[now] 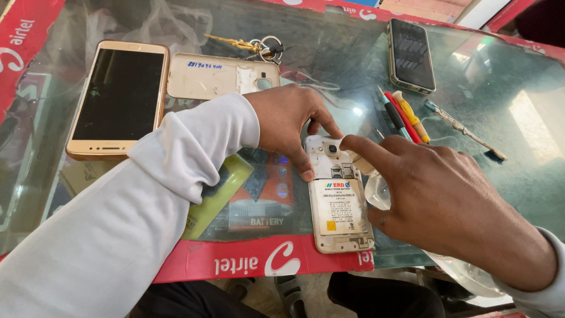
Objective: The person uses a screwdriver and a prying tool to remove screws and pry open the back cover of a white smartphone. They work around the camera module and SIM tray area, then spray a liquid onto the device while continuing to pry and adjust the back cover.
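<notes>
Two hands work one opened phone [339, 197] lying face down on the glass bench [500, 100]. Left hand [288, 121] pinches its top edges; right hand's [447, 200] forefinger presses beside the camera, grip clamped on nothing. Light, stiff, probably fragile inside: best held by the edges.

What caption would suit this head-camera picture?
Two hands, left hand and right hand, steady an opened phone on a glass table.

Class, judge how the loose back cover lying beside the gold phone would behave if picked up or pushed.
The back cover looks like a thin shell, so probably light and slightly bendy. Lying flat on the smooth glass table, it would likely slide, not roll or tip.
</notes>
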A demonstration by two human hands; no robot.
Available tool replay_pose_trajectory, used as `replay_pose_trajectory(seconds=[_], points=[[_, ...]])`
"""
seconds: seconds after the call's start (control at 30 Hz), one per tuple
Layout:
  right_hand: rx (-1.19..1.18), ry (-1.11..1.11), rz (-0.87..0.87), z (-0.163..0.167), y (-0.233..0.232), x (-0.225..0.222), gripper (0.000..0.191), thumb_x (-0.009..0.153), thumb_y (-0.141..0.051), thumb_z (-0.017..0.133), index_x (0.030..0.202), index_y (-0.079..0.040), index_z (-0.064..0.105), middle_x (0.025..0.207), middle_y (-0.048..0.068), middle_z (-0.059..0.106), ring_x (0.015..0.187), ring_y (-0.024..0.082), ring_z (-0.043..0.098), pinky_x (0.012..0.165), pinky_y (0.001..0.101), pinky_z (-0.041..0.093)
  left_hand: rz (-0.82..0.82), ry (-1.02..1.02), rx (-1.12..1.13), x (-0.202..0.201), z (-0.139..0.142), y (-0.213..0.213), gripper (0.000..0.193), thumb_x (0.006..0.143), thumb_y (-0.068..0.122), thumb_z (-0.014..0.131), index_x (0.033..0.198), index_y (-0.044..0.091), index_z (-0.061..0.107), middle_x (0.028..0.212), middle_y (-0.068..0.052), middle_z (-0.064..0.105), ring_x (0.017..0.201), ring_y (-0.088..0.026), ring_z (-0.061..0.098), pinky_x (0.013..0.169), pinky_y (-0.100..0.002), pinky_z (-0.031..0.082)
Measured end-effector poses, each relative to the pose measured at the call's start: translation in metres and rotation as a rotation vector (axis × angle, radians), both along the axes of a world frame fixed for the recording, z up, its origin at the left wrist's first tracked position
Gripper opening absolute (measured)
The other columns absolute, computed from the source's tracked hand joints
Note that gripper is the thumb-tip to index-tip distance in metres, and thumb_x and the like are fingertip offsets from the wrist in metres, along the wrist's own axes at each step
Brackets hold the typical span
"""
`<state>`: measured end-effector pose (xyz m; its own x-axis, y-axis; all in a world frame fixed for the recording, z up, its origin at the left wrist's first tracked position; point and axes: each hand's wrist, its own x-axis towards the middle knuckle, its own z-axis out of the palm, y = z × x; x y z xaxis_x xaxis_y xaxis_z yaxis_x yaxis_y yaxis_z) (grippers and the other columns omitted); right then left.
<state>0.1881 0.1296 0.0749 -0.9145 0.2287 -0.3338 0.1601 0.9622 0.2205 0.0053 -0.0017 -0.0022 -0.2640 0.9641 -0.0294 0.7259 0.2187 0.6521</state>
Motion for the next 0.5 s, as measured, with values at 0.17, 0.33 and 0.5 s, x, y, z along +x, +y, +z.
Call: replay_pose_trajectory(seconds=[0.17, 0.33, 0.5], points=[[0.036, -0.023, 0.012, 0.0031, -0.0020, -0.0010, 0.098, 0.072, -0.043, 0.081, 0.158, -0.040, 0.035, 0.108, 0.004, 0.070, 0.082, 0.029, 0.074, 0.076, 0.0462, 0.060, -0.007, -0.008, 0.012, -0.0010, -0.0007, -0.0004, 0.081, 0.047, 0.034, 0.098, 0.123, 0.021, 0.075, 0.099, -0.002, 0.069, 0.086, -0.018, 0.071, 0.074, -0.032, 0.057], [0.010, -0.042, -0.024, 0.0054, -0.0021, -0.0013, 0.101, 0.071, -0.042, 0.081, 0.161, -0.043, 0.034, 0.103, 0.004, 0.071, 0.082, 0.029, 0.075, 0.079, 0.0458, 0.060, -0.001, -0.005, 0.001, -0.0016, 0.0001, -0.0002, 0.083, 0.046, 0.034, 0.098, 0.124, 0.020, 0.075, 0.100, -0.002, 0.069, 0.086, -0.018, 0.071, 0.074, -0.032, 0.057], [-0.031, 0.011, -0.002, 0.0028, -0.0013, 0.0007, 0.095, 0.071, -0.044, 0.084, 0.155, -0.040, 0.041, 0.105, 0.003, 0.073, 0.081, 0.029, 0.075, 0.079, 0.0464, 0.059, -0.012, 0.004, -0.013, 0.0004, 0.0010, -0.0008, 0.083, 0.046, 0.033, 0.098, 0.125, 0.021, 0.074, 0.099, -0.003, 0.070, 0.086, -0.019, 0.071, 0.074, -0.033, 0.057]])
